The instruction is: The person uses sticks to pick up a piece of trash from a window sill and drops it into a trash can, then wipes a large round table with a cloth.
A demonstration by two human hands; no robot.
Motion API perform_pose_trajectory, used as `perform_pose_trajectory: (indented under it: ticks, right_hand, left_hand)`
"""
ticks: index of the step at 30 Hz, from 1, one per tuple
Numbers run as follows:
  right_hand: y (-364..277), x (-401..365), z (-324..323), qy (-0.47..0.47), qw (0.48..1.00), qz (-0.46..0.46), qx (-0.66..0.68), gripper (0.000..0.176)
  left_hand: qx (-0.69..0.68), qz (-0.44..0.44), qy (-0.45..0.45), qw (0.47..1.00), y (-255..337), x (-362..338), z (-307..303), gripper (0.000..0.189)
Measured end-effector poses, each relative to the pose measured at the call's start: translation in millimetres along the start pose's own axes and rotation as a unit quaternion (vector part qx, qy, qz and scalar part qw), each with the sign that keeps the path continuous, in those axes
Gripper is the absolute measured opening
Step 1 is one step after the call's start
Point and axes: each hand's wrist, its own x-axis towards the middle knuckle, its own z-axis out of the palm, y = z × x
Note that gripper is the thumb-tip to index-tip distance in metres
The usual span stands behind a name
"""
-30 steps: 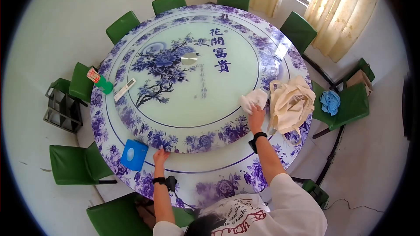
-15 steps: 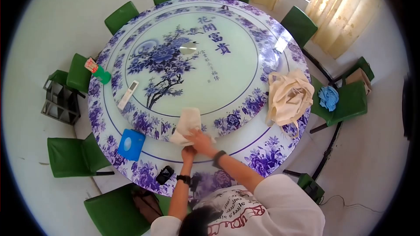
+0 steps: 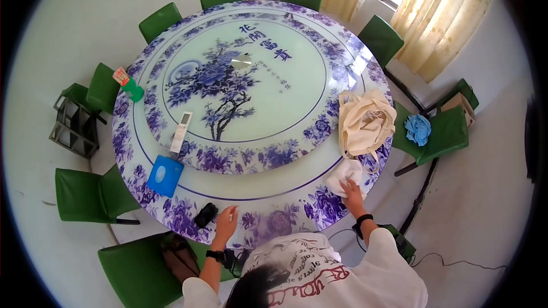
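At the right front of the round table, my right hand (image 3: 354,197) has its fingers on a bunched white cloth (image 3: 344,177), pressed to the outer tabletop beside a cream fabric bag (image 3: 366,122). My left hand (image 3: 226,223) is empty near the front edge, its fingers loosely extended. Just left of that hand lies a small black device (image 3: 206,215). The round table (image 3: 251,190) has a purple floral border and carries a glass turntable (image 3: 285,97).
On the turntable lies a white remote (image 3: 181,131). A blue packet (image 3: 165,176) and a green container (image 3: 132,89) stand at the left. Green chairs (image 3: 381,40) surround the table; a blue cloth (image 3: 418,129) rests on one. A dark rack (image 3: 74,125) is far left.
My right hand and the white cloth have moved right, off the turntable's front edge. My left hand has drawn away to the left. The turntable has rotated counterclockwise, shifting the remote rightward.
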Motion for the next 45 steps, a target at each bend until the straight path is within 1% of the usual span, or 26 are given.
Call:
perform_pose_trajectory:
  ticks: [2, 4, 5, 6, 8, 10, 12, 13, 14, 16, 17, 20, 21, 23, 27, 29, 30, 33, 36, 37, 39, 41, 42, 43, 44, 45]
  right_hand:
    - [-20, 15, 20, 0.032, 0.998, -0.041, 0.030, 0.070]
    - [-90, 23, 14, 0.037, 0.975, -0.205, 0.070, 0.071]
    - [-111, 27, 34, -0.011, 0.961, -0.265, 0.085, 0.070]
    - [-130, 32, 60, -0.059, 0.940, -0.322, 0.100, 0.070]
    - [-183, 42, 99, -0.148, 0.855, -0.487, 0.099, 0.069]
    - [-247, 41, 116, -0.159, 0.799, -0.569, 0.107, 0.059]
    - [-303, 40, 112, -0.231, 0.787, -0.566, 0.083, 0.049]
    - [-325, 38, 126, -0.222, 0.800, -0.553, 0.062, 0.054]
    - [-338, 36, 142, -0.214, 0.814, -0.539, 0.040, 0.060]
    - [-343, 31, 148, -0.194, 0.824, -0.530, 0.047, 0.058]
    - [-338, 31, 151, -0.181, 0.831, -0.524, 0.044, 0.057]
    - [-282, 30, 98, -0.170, 0.812, -0.552, 0.083, 0.051]
    - [-254, 28, 101, -0.123, 0.813, -0.561, 0.097, 0.050]
    - [-199, 25, 66, -0.146, 0.825, -0.537, 0.099, 0.052]
    - [-88, -6, 29, -0.150, 0.893, -0.418, 0.074, 0.065]
    - [-56, -25, -39, -0.166, 0.930, -0.322, 0.070, 0.073]
    - [-33, -39, -45, -0.150, 0.946, -0.283, 0.060, 0.079]
    - [8, -70, -54, -0.111, 0.966, -0.221, 0.073, 0.077]
    - [19, -81, -52, -0.110, 0.971, -0.204, 0.055, 0.075]
    - [11, -78, -54, -0.114, 0.970, -0.211, 0.049, 0.075]
    - [-1, -68, -49, -0.131, 0.967, -0.213, 0.048, 0.074]
    - [-16, -54, -39, -0.159, 0.965, -0.200, 0.057, 0.073]
    - [-27, -45, -37, -0.165, 0.958, -0.226, 0.061, 0.072]
    - [-57, -36, -32, -0.170, 0.952, -0.249, 0.060, 0.071]
    - [-74, -25, -31, -0.175, 0.944, -0.274, 0.062, 0.070]
    - [-95, -15, -31, -0.225, 0.933, -0.273, 0.066, 0.069]
  left_hand:
    - [0.050, 0.069, -0.006, 0.996, 16, -3, -8, 0.025]
    - [0.088, 0.073, 0.002, 0.993, 28, -4, -37, 0.031]
    - [0.101, 0.064, 0.013, 0.993, 36, -5, -53, 0.032]
    - [0.114, 0.054, 0.024, 0.992, 43, -6, -69, 0.033]
    - [0.178, 0.130, 0.051, 0.974, 69, -5, -95, 0.034]
    - [0.227, 0.157, 0.005, 0.961, 74, -6, -106, 0.041]
    - [0.255, 0.205, -0.047, 0.944, 80, -12, -107, 0.045]
    - [0.291, 0.171, -0.113, 0.934, 58, -16, -103, 0.059]
    - [0.319, 0.156, -0.135, 0.925, 44, -23, -97, 0.065]
    - [0.374, 0.127, -0.179, 0.901, 31, -34, -82, 0.076]
    - [0.348, 0.080, -0.221, 0.908, 20, -38, -73, 0.089]
    - [0.407, 0.110, -0.280, 0.862, 18, -49, -40, 0.092]
    - [0.370, 0.133, -0.280, 0.876, 20, -52, -25, 0.094]
    - [0.347, 0.171, -0.308, 0.869, 45, -43, 11, 0.090]
    - [0.294, 0.249, -0.362, 0.849, 91, -8, 102, 0.082]
    - [0.207, 0.320, -0.383, 0.842, 146, 15, 139, 0.077]
    - [0.163, 0.353, -0.387, 0.836, 166, 22, 153, 0.075]
    - [0.126, 0.399, -0.365, 0.832, 181, 33, 198, 0.058]
    - [0.100, 0.352, -0.260, 0.894, 156, 39, 197, 0.051]
    - [0.063, 0.265, -0.300, 0.914, 192, 47, 145, 0.047]
    - [0.140, 0.229, -0.160, 0.950, 127, 43, 120, 0.049]
    - [0.205, 0.188, -0.011, 0.961, 75, 23, 67, 0.057]
    - [0.205, 0.090, 0.026, 0.974, 58, 11, 37, 0.065]
    - [0.262, 0.073, 0.085, 0.958, 14, -6, 6, 0.069]
    - [0.252, 0.039, 0.125, 0.959, 10, -23, -22, 0.069]
    - [0.280, -0.011, 0.139, 0.950, 6, -41, -42, 0.069]
